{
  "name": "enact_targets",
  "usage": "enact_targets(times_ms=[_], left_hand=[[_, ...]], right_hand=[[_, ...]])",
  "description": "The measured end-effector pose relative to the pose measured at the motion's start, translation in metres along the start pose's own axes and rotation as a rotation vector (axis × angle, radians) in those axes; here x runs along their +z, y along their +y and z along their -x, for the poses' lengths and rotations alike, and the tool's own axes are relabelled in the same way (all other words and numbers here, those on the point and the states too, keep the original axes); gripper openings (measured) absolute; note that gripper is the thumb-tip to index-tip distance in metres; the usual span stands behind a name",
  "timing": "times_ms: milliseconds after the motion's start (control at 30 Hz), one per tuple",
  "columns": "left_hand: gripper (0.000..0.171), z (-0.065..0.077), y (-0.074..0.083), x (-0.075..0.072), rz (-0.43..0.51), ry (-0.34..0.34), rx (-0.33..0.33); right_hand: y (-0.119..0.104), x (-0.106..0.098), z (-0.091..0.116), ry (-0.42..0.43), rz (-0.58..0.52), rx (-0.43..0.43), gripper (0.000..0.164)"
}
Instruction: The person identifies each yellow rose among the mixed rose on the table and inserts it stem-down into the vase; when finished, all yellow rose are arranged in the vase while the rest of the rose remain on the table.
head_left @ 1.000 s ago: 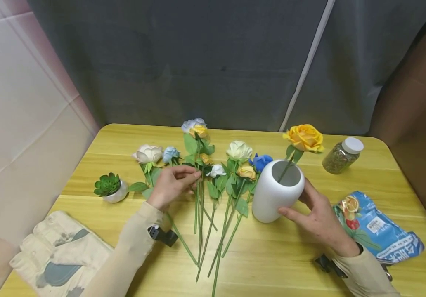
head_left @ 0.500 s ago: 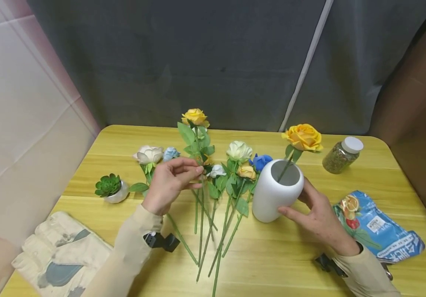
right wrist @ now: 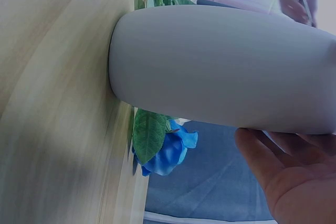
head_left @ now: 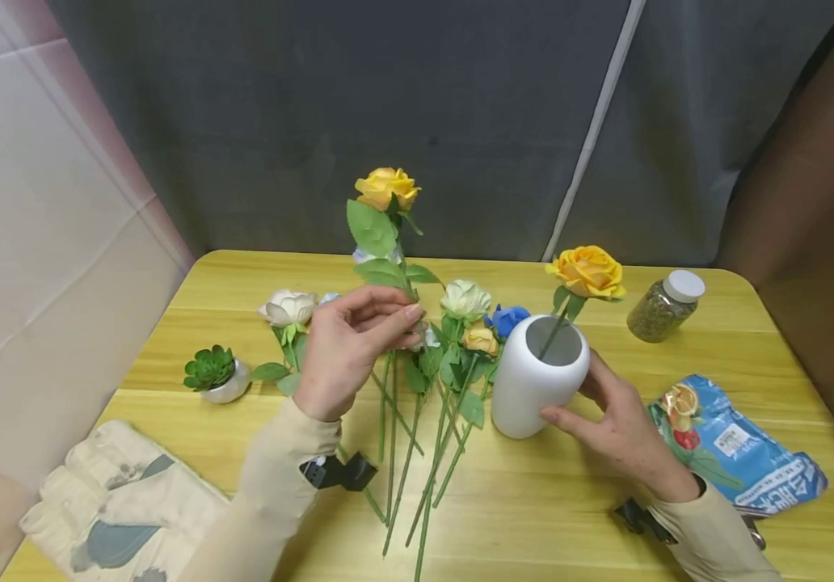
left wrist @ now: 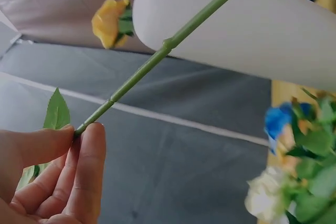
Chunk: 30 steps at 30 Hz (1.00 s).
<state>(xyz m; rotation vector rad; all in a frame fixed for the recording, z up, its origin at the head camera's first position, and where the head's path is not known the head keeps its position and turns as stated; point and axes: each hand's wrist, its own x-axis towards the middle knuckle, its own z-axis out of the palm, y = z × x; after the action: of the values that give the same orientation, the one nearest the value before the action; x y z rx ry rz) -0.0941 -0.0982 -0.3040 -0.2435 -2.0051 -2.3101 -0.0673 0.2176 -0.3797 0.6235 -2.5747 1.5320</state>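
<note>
Thumb and fingers of my left hand (head_left: 355,347) pinch the stem of a yellow rose (head_left: 388,190), held up above the table. In the left wrist view the green stem (left wrist: 140,73) slants away from the fingertips, in front of the vase. My right hand (head_left: 628,436) grips a white vase (head_left: 529,396) from its right side, thumb in front. The vase stands upright, and an orange-yellow rose (head_left: 588,272) leans out of its mouth. Left of the vase lie several roses, among them a cream one (head_left: 466,299), a blue one (head_left: 507,320) and a pale pink one (head_left: 289,308).
A potted succulent (head_left: 215,373) stands at the left, with a pair of work gloves (head_left: 133,501) nearer me. On the right are a lidded jar (head_left: 664,307) and a blue packet (head_left: 737,444). Grey cloth (head_left: 388,97) hangs behind the wooden table (head_left: 519,517).
My left hand has lifted the yellow rose up and slightly right, out from among the lying stems. The right hand and vase have stayed nearly still.
</note>
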Motion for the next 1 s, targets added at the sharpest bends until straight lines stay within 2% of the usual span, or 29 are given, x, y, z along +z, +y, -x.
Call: enact_targets(times_ms=[333,500,633,1000], left_hand=[[0.013,-0.007,0.019,0.027,0.128,0.048,0.230],[0.011,-0.011,0.025,0.040,0.194,0.087,0.292],[0.017,-0.015,0.028,0.047,0.247,0.123,0.341],[0.018,-0.024,0.025,0.053,0.340,0.227,0.431]], right_hand=[[0.000,0.001,-0.002,-0.017,-0.002,0.013,0.078],[0.001,0.002,-0.002,-0.015,0.000,0.006,0.077],[0.001,0.002,-0.002,-0.014,0.003,0.011,0.077],[-0.001,0.000,-0.001,-0.010,0.008,0.035,0.080]])
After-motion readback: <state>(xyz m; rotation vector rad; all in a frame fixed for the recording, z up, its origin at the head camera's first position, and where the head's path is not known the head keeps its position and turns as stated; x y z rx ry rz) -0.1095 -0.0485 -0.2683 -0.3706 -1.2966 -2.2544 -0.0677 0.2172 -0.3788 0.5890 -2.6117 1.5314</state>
